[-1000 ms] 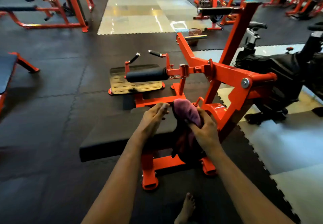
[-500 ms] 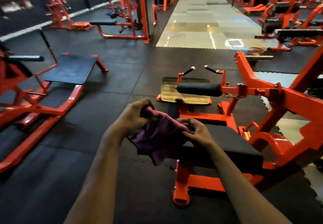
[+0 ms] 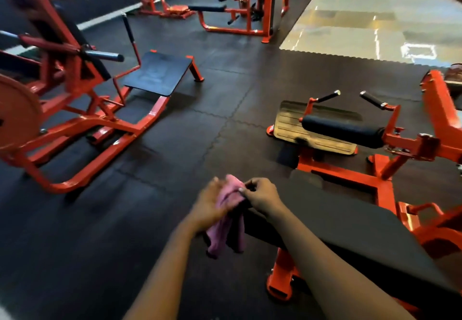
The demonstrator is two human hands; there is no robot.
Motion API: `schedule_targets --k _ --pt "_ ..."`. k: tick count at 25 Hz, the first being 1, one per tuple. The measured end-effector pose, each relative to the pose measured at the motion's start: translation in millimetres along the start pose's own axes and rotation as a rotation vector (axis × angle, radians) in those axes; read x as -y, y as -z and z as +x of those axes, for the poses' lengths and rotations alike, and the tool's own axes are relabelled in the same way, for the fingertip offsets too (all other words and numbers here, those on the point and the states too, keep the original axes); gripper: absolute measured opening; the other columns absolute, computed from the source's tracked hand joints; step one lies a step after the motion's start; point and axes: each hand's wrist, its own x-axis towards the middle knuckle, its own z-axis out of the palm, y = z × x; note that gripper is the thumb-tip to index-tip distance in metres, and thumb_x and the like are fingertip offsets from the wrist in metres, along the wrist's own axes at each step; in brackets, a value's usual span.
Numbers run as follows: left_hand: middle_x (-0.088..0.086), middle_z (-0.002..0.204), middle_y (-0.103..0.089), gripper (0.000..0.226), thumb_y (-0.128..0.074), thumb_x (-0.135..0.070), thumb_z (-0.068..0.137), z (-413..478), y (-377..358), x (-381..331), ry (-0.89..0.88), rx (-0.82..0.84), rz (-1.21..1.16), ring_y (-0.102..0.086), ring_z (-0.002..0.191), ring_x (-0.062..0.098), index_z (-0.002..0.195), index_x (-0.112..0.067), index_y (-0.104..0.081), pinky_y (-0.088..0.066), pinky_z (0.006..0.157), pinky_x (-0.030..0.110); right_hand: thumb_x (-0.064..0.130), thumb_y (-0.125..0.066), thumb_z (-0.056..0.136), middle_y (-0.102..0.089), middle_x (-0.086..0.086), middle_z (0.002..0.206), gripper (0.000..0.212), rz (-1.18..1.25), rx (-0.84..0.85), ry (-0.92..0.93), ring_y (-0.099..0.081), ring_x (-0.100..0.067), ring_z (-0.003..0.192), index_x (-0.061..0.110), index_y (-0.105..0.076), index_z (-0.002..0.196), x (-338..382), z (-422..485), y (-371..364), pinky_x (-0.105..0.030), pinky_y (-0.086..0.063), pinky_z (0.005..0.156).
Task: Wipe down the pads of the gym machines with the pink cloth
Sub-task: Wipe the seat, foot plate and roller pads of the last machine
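Probably refolding it for wiping, the left hand (image 3: 207, 207) and right hand (image 3: 262, 197) are pinching the pink cloth (image 3: 225, 234) beside the seat pad (image 3: 350, 227).

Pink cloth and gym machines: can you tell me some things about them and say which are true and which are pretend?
1. Both the left hand and the right hand hold the soft pink cloth. True.
2. The cloth is spread flat on the long black seat pad. False: it hangs bunched between the hands.
3. A black foam roller sits on the orange steel machine on the right. True.
4. The machine frames are blue. False: they are orange.
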Motion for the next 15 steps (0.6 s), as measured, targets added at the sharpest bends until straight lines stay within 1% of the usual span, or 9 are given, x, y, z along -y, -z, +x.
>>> schedule_targets --k 1,2,4,6,8,10,12,13,15 --pt "-0.01 0.149 -0.043 0.072 -0.064 -0.067 0.077 -4.0 -19.2 13.3 0.016 0.167 -0.07 -0.037 0.14 0.006 0.143 -0.046 -0.044 -0.03 0.116 0.027 0.023 -0.072 0.091 -0.076 -0.003 0.089 0.012 -0.034 -0.003 -0.035 -0.072 -0.021 0.089 0.013 -0.078 0.093 -10.5 6.0 -0.7 -0.035 -0.058 0.085" --pt "-0.011 0.15 -0.044 0.068 -0.068 -0.064 0.078 -3.9 -34.0 26.3 0.034 0.209 -0.156 -0.04 0.14 0.008 0.14 -0.056 -0.042 -0.035 0.114 0.028 0.024 -0.068 0.094 -0.077 -0.002 0.092 0.013 -0.06 -0.042 -0.055 -0.071 -0.019 0.092 0.015 -0.078 0.095 -19.5 8.8 0.2 -0.034 -0.056 0.087" --pt "-0.01 0.139 -0.052 0.06 -0.075 -0.057 0.076 5.8 -51.5 48.1 0.087 0.143 -0.275 -0.052 0.13 0.009 0.128 -0.064 -0.047 -0.045 0.105 0.027 0.023 -0.063 0.095 -0.077 -0.002 0.102 0.016 -0.163 -0.206 -0.069 -0.07 -0.02 0.1 0.017 -0.077 0.101 -38.9 11.2 2.5 -0.033 -0.053 0.09" --pt "-0.017 0.144 -0.048 0.066 -0.077 -0.051 0.076 23.4 -58.3 54.6 0.137 0.121 -0.382 -0.048 0.13 -0.004 0.134 -0.057 -0.047 -0.042 0.105 0.02 0.029 -0.059 0.096 -0.072 -0.002 0.122 0.026 -0.426 -0.275 -0.091 -0.063 -0.023 0.117 0.02 -0.073 0.116 -55.1 8.6 1.9 -0.035 -0.048 0.098" --pt "-0.021 0.147 -0.044 0.066 -0.071 -0.042 0.083 44.6 -63.7 64.9 0.187 0.199 -0.515 -0.044 0.128 -0.012 0.14 -0.05 -0.04 -0.037 0.102 0.011 0.037 -0.05 0.1 -0.058 -0.002 0.144 0.04 -0.662 -0.261 -0.143 -0.05 -0.022 0.136 0.022 -0.063 0.135 -65.3 6.2 -9.9 -0.036 -0.038 0.111" --pt "-0.011 0.149 -0.042 0.059 -0.061 -0.031 0.093 73.1 -70.3 72.9 0.254 0.252 -0.6 -0.044 0.131 -0.002 0.141 -0.044 -0.03 -0.035 0.1 0.009 0.044 -0.042 0.103 -0.046 -0.002 0.156 0.051 -0.731 -0.275 -0.201 -0.037 -0.02 0.146 0.02 -0.051 0.147 -65.8 8.2 -18.9 -0.036 -0.028 0.119" --pt "0.0 0.149 -0.043 0.053 -0.056 -0.027 0.1 99.1 -79.1 82.7 0.344 0.299 -0.674 -0.045 0.134 0.015 0.143 -0.042 -0.029 -0.035 0.108 0.02 0.05 -0.039 0.102 -0.039 -0.004 0.16 0.059 -0.734 -0.285 -0.283 -0.03 -0.02 0.15 0.018 -0.044 0.152 -63.4 12.1 -20.0 -0.036 -0.021 0.124" --pt "0.005 0.147 -0.047 0.051 -0.058 -0.037 0.097 106.9 -80.2 84.6 0.4 0.325 -0.7 -0.048 0.133 0.021 0.14 -0.046 -0.032 -0.036 0.113 0.031 0.052 -0.038 0.102 -0.037 -0.004 0.161 0.061 -0.742 -0.289 -0.309 -0.028 -0.02 0.151 0.018 -0.042 0.153 -63.8 11.7 -20.1 -0.036 -0.019 0.125" --pt "0.011 0.147 -0.05 0.069 -0.061 -0.059 0.078 114.0 -85.0 97.6 0.477 0.384 -0.725 -0.052 0.131 0.026 0.141 -0.045 -0.037 -0.038 0.114 0.045 0.053 -0.038 0.102 -0.035 -0.002 0.162 0.061 -0.77 -0.268 -0.329 -0.027 -0.018 0.151 0.02 -0.041 0.154 -64.6 13.1 -18.6 -0.035 -0.016 0.125"
